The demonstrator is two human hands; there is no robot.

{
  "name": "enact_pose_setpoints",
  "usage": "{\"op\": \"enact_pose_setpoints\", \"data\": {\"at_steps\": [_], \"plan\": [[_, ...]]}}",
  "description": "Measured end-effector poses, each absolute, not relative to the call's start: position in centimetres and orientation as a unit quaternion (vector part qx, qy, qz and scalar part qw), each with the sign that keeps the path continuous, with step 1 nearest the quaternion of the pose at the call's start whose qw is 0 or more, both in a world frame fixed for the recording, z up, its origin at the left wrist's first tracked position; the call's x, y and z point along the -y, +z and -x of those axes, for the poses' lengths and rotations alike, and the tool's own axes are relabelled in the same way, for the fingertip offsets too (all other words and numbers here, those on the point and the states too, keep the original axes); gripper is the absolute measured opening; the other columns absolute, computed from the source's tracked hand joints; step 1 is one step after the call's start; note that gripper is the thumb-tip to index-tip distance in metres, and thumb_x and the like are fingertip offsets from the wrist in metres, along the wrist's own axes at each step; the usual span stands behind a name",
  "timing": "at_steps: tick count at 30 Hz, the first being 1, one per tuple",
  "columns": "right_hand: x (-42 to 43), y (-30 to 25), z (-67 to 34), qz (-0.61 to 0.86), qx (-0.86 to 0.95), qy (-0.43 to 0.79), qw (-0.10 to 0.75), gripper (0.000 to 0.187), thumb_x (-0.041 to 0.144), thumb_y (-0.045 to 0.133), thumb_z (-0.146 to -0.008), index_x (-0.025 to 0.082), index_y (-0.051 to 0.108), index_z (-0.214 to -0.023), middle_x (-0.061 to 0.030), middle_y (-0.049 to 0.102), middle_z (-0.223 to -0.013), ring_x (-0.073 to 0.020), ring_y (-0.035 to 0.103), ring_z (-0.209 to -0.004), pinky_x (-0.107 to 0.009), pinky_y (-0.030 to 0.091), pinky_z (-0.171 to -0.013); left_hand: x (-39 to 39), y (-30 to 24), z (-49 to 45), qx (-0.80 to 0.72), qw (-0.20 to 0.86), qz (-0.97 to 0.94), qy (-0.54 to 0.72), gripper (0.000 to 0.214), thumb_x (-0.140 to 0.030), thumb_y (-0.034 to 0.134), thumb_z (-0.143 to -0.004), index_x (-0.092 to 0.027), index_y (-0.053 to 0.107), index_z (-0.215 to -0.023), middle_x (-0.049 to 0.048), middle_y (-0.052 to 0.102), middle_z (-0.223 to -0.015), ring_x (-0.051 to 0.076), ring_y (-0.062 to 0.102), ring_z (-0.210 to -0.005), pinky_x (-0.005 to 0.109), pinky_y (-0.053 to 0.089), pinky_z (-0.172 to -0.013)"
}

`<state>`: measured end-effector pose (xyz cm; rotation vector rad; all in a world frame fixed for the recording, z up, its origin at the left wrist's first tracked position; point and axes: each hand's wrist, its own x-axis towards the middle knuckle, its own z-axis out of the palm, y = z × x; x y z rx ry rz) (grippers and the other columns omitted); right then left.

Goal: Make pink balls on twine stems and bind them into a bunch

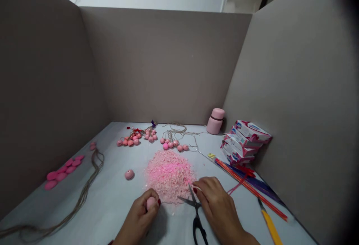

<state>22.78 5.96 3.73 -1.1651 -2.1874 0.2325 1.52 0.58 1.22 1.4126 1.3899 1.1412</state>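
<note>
My left hand point(143, 213) is wrapped round a pink ball point(150, 203) at the near edge of a heap of pink shavings point(169, 174). At the heap's right side my right hand point(215, 204) pinches a thin pale strand point(197, 188); its far end cannot be made out. Beside that hand lie black-handled scissors point(195, 209), blades spread, tips over the shavings. Another pink ball point(129, 174) rests alone left of the heap. Behind the heap are several pink balls on strings point(175, 144).
At left lie flat pink discs point(61, 172) and a long bundle of brown cord point(84, 194). A pink bottle point(215, 121) and stacked boxes point(245, 142) stand at back right. Along the right lie orange sticks point(252, 191) and a yellow cutter point(270, 224). Grey panels point(168, 65) enclose the table.
</note>
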Motion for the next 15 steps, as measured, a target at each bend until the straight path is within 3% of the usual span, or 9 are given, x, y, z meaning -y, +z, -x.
{"op": "enact_pose_setpoints", "data": {"at_steps": [4,8,10,13,15], "plan": [[-4.0,4.3,-20.2,0.357,0.875,0.105,0.310,0.021,0.015,0.050,-0.085,0.022,0.061,-0.101,-0.0045,0.067,-0.087,-0.0223,0.057,-0.084,-0.039,0.038,-0.085,-0.2,1.2,-1.7,-0.535,0.412,-0.585,0.449,0.030,-0.043,0.037,-0.086,-0.021,0.042,-0.066,-0.0068,0.033,-0.056,0.012,0.030,-0.051,0.023,0.026,-0.049],[-2.7,3.4,-18.5,0.353,0.874,0.194,0.272,0.017,0.011,0.050,-0.084,0.020,0.064,-0.086,-0.0014,0.067,-0.077,-0.0173,0.060,-0.074,-0.027,0.043,-0.068,0.5,1.3,-2.2,-0.517,0.412,-0.604,0.446,0.031,-0.044,0.038,-0.087,-0.020,0.045,-0.068,-0.0051,0.038,-0.060,0.013,0.035,-0.057,0.024,0.031,-0.054],[-2.5,3.1,-18.6,0.361,0.864,0.217,0.276,0.020,0.010,0.047,-0.085,0.020,0.064,-0.082,-0.0010,0.067,-0.076,-0.0158,0.060,-0.072,-0.024,0.042,-0.064,0.8,1.1,-2.4,-0.498,0.463,-0.585,0.442,0.030,-0.048,0.035,-0.087,-0.021,0.047,-0.086,-0.0068,0.037,-0.060,0.012,0.036,-0.052,0.023,0.031,-0.049],[-2.5,2.8,-19.1,0.375,0.846,0.230,0.301,0.022,0.010,0.045,-0.085,0.020,0.064,-0.083,-0.0017,0.068,-0.078,-0.0155,0.062,-0.072,-0.023,0.042,-0.064,1.0,0.9,-2.8,-0.454,0.544,-0.550,0.442,0.042,-0.057,0.032,-0.085,-0.022,0.033,-0.109,-0.0090,0.038,-0.059,0.012,0.038,-0.046,0.022,0.033,-0.044],[-2.5,2.6,-19.2,0.381,0.838,0.228,0.317,0.023,0.011,0.043,-0.086,0.020,0.064,-0.083,-0.0024,0.068,-0.078,-0.0154,0.062,-0.071,-0.023,0.043,-0.064,1.0,1.1,-3.0,-0.451,0.539,-0.560,0.439,0.039,-0.058,0.032,-0.086,-0.022,0.037,-0.101,-0.0086,0.040,-0.057,0.012,0.039,-0.047,0.023,0.033,-0.047]]}}
